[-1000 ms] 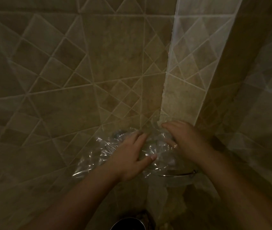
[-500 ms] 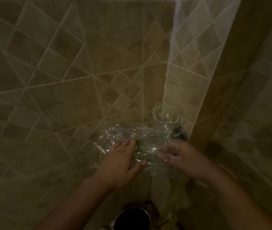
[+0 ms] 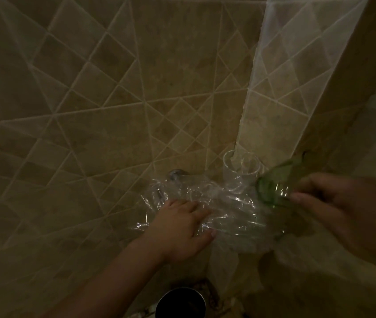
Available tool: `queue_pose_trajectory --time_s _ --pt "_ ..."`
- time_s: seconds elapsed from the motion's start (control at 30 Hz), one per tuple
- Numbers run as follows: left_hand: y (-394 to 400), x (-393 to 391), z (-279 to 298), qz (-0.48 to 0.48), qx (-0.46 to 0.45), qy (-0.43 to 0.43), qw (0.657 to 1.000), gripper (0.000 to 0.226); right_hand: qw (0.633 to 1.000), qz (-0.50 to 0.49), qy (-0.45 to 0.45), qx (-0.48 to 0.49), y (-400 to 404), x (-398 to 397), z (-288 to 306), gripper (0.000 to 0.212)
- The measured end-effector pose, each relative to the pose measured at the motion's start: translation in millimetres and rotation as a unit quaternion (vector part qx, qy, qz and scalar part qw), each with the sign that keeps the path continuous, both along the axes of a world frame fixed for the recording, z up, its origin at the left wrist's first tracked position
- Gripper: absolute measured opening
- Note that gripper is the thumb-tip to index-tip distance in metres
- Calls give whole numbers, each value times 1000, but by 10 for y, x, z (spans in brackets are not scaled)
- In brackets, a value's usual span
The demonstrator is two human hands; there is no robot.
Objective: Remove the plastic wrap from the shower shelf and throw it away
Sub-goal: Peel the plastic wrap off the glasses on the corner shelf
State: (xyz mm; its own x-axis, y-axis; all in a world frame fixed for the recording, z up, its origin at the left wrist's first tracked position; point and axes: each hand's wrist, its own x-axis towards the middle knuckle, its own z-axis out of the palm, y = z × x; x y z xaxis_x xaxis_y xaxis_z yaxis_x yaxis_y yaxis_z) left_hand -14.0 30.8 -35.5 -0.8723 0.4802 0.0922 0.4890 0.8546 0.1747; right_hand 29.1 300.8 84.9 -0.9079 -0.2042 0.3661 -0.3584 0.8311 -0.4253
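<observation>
Crinkled clear plastic wrap [image 3: 230,210] lies over the corner shower shelf, which it mostly hides. My left hand [image 3: 182,228] rests flat on the wrap's left part, fingers spread and thumb pressing its front edge. My right hand [image 3: 343,214], blurred and close to the camera, grips a green glass bottle [image 3: 274,187] tilted above the shelf's right side. A clear drinking glass [image 3: 239,173] stands upright in the corner behind the wrap.
Beige tiled walls with diagonal grout lines meet at the corner [image 3: 246,99]. A round dark metal bin [image 3: 180,302] stands on the floor directly below the shelf. A small chrome fitting [image 3: 175,174] sticks out of the wall just left of the wrap.
My right hand has lifted off the wrap and come up to the right holding the green bottle. The drinking glass has come into view. My left hand has stayed on the wrap.
</observation>
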Motion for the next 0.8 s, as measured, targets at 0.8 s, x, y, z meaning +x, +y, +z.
queue_pose_trajectory --time_s 0.8 --pt "-36 225 157 -9 23 54 998 42 914 208 -58 344 -1154 -1154 -372 16"
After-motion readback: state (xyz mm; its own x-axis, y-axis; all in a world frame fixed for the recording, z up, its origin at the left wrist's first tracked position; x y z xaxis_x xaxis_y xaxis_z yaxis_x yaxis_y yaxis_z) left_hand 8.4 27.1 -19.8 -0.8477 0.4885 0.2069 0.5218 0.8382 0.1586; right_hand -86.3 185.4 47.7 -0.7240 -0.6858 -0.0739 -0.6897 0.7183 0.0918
